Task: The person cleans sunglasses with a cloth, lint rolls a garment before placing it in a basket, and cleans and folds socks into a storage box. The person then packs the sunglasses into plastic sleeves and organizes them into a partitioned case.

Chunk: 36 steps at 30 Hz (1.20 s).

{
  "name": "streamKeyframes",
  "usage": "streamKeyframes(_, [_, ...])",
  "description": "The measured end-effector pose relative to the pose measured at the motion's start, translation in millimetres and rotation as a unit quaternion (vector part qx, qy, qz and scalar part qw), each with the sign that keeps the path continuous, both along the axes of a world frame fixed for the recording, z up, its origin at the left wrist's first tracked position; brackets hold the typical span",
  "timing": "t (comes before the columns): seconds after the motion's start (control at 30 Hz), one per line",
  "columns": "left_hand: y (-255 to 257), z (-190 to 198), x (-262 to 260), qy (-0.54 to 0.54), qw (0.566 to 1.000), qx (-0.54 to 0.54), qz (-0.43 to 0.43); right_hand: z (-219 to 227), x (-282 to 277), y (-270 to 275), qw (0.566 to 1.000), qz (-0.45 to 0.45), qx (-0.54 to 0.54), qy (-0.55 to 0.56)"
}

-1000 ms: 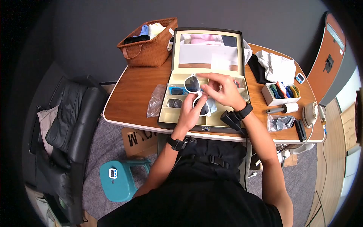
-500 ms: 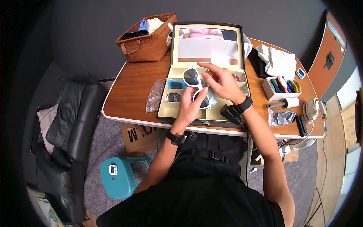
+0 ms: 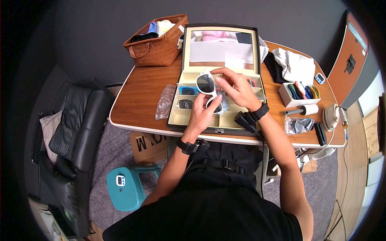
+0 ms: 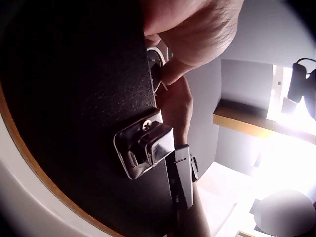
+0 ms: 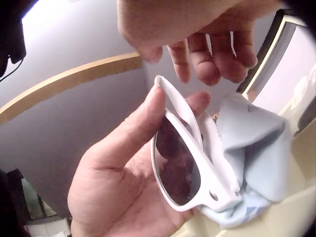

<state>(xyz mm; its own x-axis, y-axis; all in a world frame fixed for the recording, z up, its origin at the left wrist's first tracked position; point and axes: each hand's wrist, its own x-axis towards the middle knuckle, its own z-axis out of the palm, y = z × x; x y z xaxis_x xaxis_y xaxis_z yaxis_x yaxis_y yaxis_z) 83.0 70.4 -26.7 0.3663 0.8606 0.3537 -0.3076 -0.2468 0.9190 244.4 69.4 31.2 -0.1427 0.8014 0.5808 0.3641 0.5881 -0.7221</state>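
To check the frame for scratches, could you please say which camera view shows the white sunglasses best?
The right wrist view: it shows the white sunglasses in the left hand largest, one dark lens seen close up. The head view shows both lenses, but small; the left wrist view, only part of one lens past the case.

A black sofa (image 3: pixel 82 124) and teal stool (image 3: pixel 125 188) flank grey carpet (image 3: pixel 98 160) below a dark wall (image 3: pixel 225 14).
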Motion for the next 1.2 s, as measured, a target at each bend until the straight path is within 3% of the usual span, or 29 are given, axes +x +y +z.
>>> streamKeyframes(0.03, [0, -1, 0, -0.001, 1.0, 0.004, 0.002, 2, 0, -3, 1.0, 0.0, 0.0, 0.0])
streamKeyframes(0.1, [2, -4, 0, -0.002, 1.0, 0.008, 0.004, 8, -2, -9, 0.993, -0.03, 0.005, -0.116])
streamKeyframes(0.2, [4, -5, 0, 0.023, 1.0, -0.006, 0.001, 2, -1, -1, 0.998, -0.04, 0.012, -0.052])
streamKeyframes(0.3, [2, -5, 2, -0.033, 0.999, -0.001, 0.011, 2, -1, 0, 0.998, -0.061, 0.012, -0.006])
streamKeyframes(0.43, [12, -17, -2, -0.108, 0.994, -0.009, 0.01, -5, 2, 3, 0.998, -0.048, -0.003, -0.048])
streamKeyframes(0.5, [8, -11, -2, -0.164, 0.986, -0.021, 0.002, -1, 3, 1, 0.992, -0.021, -0.019, -0.119])
streamKeyframes(0.67, [8, -9, -8, -0.176, 0.981, -0.086, 0.007, -4, 2, 1, 0.99, -0.001, 0.014, -0.143])
streamKeyframes(0.9, [10, -8, -9, -0.155, 0.984, -0.089, 0.009, -8, 5, 6, 0.989, 0.05, 0.032, -0.137])
streamKeyframes(1.13, [8, -3, -9, -0.192, 0.978, -0.079, -0.009, -2, 1, 0, 0.995, -0.003, 0.024, -0.096])
streamKeyframes(1.2, [8, -3, -10, -0.187, 0.979, -0.074, -0.012, -5, 4, 5, 0.989, 0.0, 0.042, -0.143])
